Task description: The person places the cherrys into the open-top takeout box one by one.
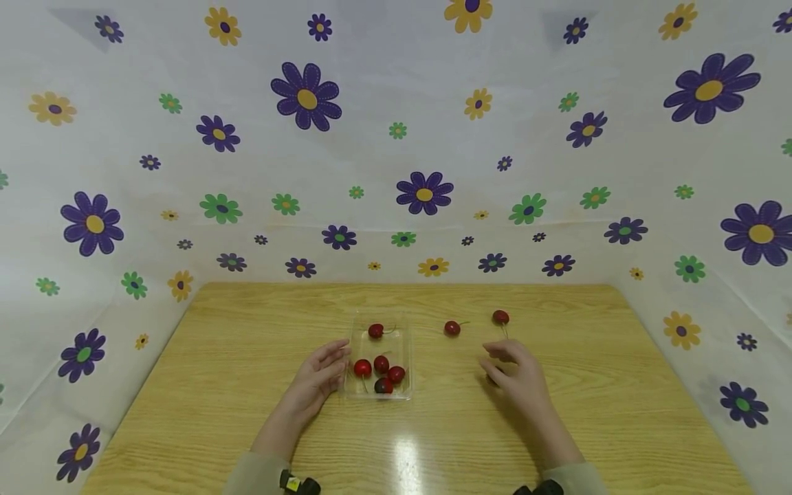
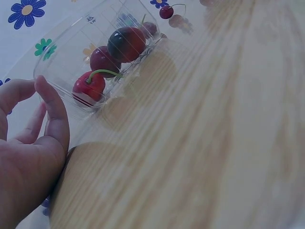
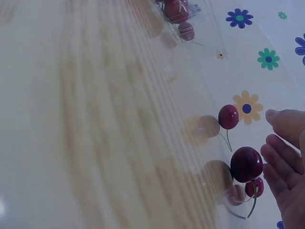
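Has five cherries (image 1: 362,368) in clear plastic container (image 1: 408,397) | leaves three loose cherries (image 1: 452,328) on bench (image 1: 247,357), 2–3 o'clock | rests left hand (image 1: 317,381) relaxed, 9 o'clock | holds right hand (image 1: 518,377) unclenched, empty

- I see a clear plastic box (image 1: 396,347) flat on the wood, my left hand (image 1: 317,381) at its left wall.
- Inside, I count five glossy cherries: a far cherry (image 1: 375,331), stem rightward, and four clustered nearer, including a bright red cherry (image 1: 362,368) and a part-blackish cherry (image 1: 383,386).
- Right of the box, I have two stemmed red cherries (image 1: 452,328) lying apart.
- A dark red cherry (image 3: 246,164) sits just by my right hand's (image 1: 518,375) fingers.
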The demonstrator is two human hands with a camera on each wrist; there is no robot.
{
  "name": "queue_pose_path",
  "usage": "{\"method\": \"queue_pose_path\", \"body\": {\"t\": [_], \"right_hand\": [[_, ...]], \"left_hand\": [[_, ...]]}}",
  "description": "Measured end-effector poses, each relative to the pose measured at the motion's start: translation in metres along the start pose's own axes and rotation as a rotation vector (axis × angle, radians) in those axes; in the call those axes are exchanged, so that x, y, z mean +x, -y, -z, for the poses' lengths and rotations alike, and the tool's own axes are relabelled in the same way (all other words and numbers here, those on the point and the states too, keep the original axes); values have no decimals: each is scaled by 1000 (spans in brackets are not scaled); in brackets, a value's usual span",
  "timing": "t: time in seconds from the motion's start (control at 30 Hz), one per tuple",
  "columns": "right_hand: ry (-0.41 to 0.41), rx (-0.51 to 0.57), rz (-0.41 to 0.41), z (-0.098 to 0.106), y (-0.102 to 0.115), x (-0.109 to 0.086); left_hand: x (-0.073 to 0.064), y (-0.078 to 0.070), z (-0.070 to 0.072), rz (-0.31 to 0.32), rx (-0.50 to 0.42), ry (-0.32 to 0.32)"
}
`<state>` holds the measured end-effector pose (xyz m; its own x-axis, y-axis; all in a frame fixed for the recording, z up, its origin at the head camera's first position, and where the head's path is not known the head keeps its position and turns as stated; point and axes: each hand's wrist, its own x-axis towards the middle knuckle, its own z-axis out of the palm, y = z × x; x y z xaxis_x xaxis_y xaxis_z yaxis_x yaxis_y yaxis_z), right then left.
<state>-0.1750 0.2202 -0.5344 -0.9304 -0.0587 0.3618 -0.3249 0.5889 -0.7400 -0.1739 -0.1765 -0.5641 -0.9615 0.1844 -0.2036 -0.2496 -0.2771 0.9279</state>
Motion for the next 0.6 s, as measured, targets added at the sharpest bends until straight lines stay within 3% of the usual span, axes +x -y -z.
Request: {"method": "queue_pose_path", "body": {"t": [0.27, 0.6], "right_hand": [[21, 44, -25, 5, -2, -5], [36, -14, -66, 9, -17, -15]], "left_hand": [[0, 1, 0, -9, 2, -5], [-1, 1, -1, -6, 7, -15]]}}
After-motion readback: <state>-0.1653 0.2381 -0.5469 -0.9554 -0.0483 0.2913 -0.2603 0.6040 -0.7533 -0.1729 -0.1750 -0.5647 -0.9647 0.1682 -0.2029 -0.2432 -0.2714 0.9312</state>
